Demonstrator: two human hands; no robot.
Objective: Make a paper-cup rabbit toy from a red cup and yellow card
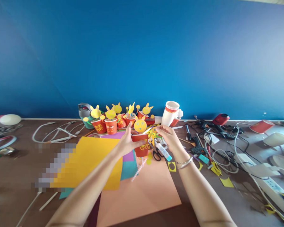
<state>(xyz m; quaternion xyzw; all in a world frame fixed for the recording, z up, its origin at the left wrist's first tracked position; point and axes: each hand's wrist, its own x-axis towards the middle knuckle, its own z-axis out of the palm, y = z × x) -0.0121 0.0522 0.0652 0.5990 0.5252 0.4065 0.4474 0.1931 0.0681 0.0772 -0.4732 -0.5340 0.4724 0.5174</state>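
My left hand is wrapped round a red paper cup with gold print, held upright above the papers. Out of its top rises a yellow paper animal face with ears and drawn features. A pale straw hangs out below the cup. My right hand is closed in a pinch at the cup's right rim, on a short white straw that slants up from the cup. The straw's far end is partly hidden by the fingers. Black-handled scissors and a glue tube lie just beneath.
Several finished cup figures stand along the blue wall, beside stacked white cups. Yellow and peach paper sheets cover the table's middle. Glue gun, cables and a power strip crowd the right.
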